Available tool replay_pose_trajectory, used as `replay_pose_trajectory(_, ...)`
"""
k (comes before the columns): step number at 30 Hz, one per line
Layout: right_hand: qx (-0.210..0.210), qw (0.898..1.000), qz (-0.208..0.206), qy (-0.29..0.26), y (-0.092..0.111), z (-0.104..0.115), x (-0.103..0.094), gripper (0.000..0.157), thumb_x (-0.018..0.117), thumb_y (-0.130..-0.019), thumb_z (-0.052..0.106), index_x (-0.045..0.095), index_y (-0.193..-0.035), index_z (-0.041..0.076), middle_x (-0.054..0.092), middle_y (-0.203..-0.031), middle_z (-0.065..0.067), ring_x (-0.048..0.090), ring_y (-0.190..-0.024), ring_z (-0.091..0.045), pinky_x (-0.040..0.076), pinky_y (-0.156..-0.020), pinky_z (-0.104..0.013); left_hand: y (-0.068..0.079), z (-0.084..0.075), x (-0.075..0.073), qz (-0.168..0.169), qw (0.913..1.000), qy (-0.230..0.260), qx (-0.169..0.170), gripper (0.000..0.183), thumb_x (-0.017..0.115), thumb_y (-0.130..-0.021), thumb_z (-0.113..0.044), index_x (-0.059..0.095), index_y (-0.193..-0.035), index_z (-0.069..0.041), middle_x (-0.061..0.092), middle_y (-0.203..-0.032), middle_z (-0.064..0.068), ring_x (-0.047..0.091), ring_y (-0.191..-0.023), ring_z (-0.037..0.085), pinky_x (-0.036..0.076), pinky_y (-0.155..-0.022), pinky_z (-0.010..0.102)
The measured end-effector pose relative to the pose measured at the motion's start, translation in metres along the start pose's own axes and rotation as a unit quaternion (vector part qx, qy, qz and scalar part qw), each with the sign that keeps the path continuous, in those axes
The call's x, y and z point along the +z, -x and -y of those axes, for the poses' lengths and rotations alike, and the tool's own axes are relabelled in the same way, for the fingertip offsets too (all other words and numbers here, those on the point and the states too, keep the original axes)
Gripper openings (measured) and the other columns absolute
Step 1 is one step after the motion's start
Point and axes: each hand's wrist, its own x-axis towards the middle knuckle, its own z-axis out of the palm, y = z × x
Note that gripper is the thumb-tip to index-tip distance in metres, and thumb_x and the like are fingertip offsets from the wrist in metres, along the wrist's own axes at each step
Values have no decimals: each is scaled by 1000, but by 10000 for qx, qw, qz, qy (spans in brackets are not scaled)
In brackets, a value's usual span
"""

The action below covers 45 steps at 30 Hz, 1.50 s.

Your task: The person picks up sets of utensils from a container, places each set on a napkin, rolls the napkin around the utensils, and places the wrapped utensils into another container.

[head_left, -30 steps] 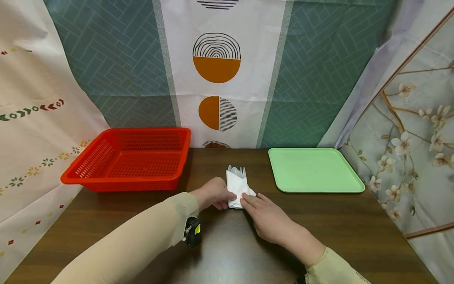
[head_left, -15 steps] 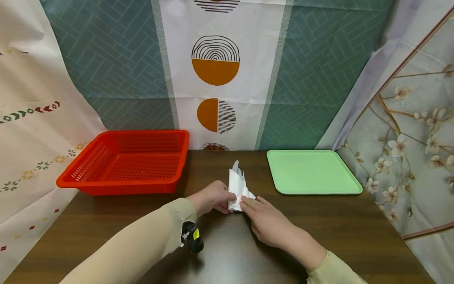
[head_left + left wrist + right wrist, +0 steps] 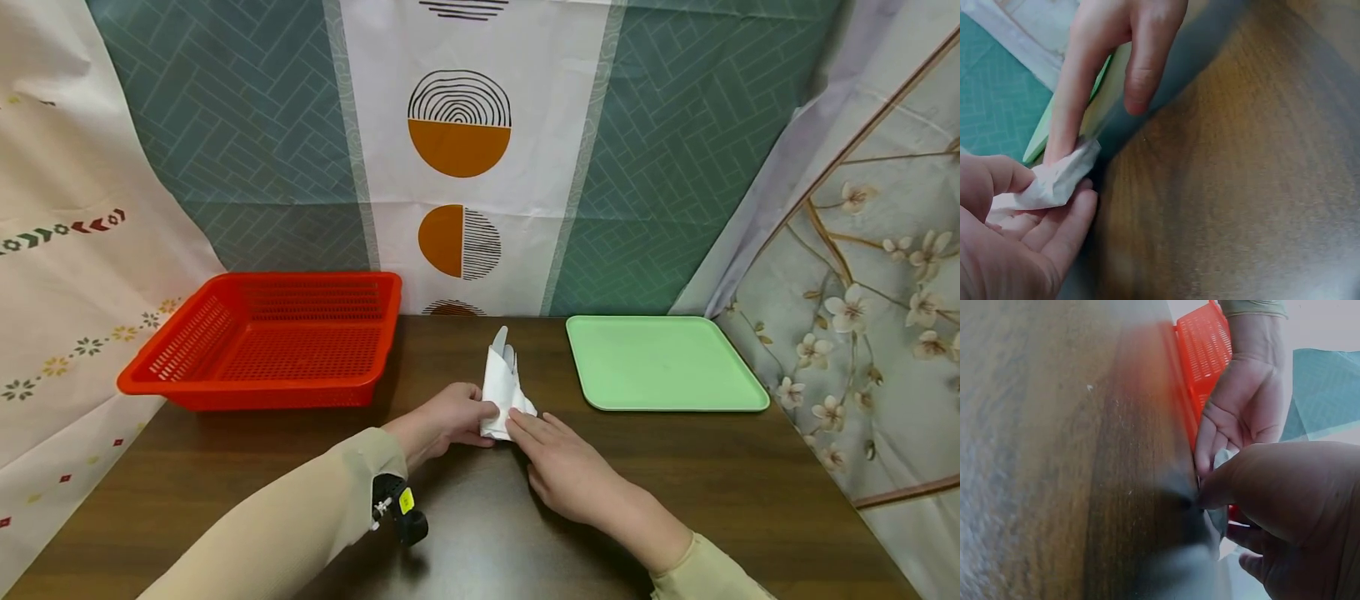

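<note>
White napkin (image 3: 498, 385), one, wrapped round pale cutlery (image 3: 500, 340), sat mid-table in the head view. Long axis ran roughly 6 to 12 o'clock; cutlery ends stuck out at 12, folded end at 6. At least two utensil ends showed, one a knife-like tip; exact count couldn't be told, they overlapped.

Hands: two. Left hand (image 3: 450, 414) came in from 8 o'clock of the napkin, clamped on its lower left edge, thumb on top, fingers underneath (clear in left wrist view). Right hand (image 3: 566, 467) came in from between 4 and 5 o'clock, extended fingertips pressed on the napkin's lower right side, thumb apart from the index finger in the left wrist view.

Around it, on the brown wood-grain table (image 3: 480, 533): one red perforated basket (image 3: 300, 354) between 9 and 10 o'clock, one green tray (image 3: 663, 362) near 3 o'clock, both well apart from the napkin. Patterned cloth (image 3: 472, 192) hung behind at 12.

Labels: one black device (image 3: 410, 527) on the left wrist carried one yellow label (image 3: 406, 501); markings too small to read.
</note>
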Motion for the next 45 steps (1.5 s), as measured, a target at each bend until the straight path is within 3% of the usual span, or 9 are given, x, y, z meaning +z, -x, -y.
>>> replay_pose_trajectory(9, 149, 9975, -636, 252, 0, 4, -6, 52, 72, -102, 2, 61, -153, -3, 55, -163, -17, 53, -151, -33, 38, -125, -54, -1, 9, -5, 446, 9959, 699, 370, 40, 59, -110, -2, 54, -147, 13, 72, -127, 23, 75, -106, 29, 62, -99, 49)
replay_pose_trajectory(15, 144, 9909, -1272, 418, -4, 5, -12, 50, 72, -101, -1, 64, -150, -2, 58, -161, -17, 54, -150, -34, 37, -126, -54, -3, 9, -7, 511, 9883, 1283, 654, 43, 60, -111, -5, 54, -152, 9, 68, -140, 21, 73, -114, 27, 57, -107, 48)
replay_pose_trajectory(20, 167, 9895, -1327, 545, -10, 8, -15, 53, 74, -101, 0, 62, -153, -1, 56, -163, -16, 51, -153, -33, 35, -127, -52, -2, 6, -9, 349, 9846, 1494, 835, 45, 61, -111, -6, 55, -154, 5, 66, -144, 20, 71, -116, 27, 55, -111, 49)
replay_pose_trajectory(26, 199, 9878, -1365, 728, -15, 10, -17, 57, 76, -99, 0, 62, -154, 1, 55, -164, -14, 50, -154, -32, 32, -129, -52, -3, 6, -9, 215, 9815, 1576, 1070, 45, 66, -110, -9, 56, -152, 5, 72, -139, 18, 73, -110, 21, 57, -106, 45)
replay_pose_trajectory(34, 120, 9837, -1601, 806, -22, 12, -21, 58, 78, -96, 1, 65, -152, 3, 59, -162, -11, 53, -152, -30, 31, -130, -54, -3, 5, -6, -286, 9782, 1719, 1129, 40, 76, -105, -9, 66, -141, 5, 78, -127, 17, 74, -100, 18, 61, -90, 32)
replay_pose_trajectory(39, 173, 9740, -2217, 437, -26, 9, -25, 43, 84, -95, 6, 77, -138, 5, 69, -151, -8, 62, -143, -27, 34, -128, -52, -2, 4, -5, -441, 9756, 1775, 1214, 41, 78, -103, -9, 69, -140, 3, 79, -125, 17, 75, -100, 19, 61, -88, 30)
replay_pose_trajectory(45, 498, 9510, -3014, -472, -36, 4, -24, 22, 87, -95, 7, 85, -117, 6, 78, -131, -5, 70, -125, -28, 47, -117, -50, -4, 7, -3, -546, 9715, 1912, 1294, 40, 79, -103, -9, 70, -139, 3, 79, -123, 17, 76, -99, 18, 61, -88, 30)
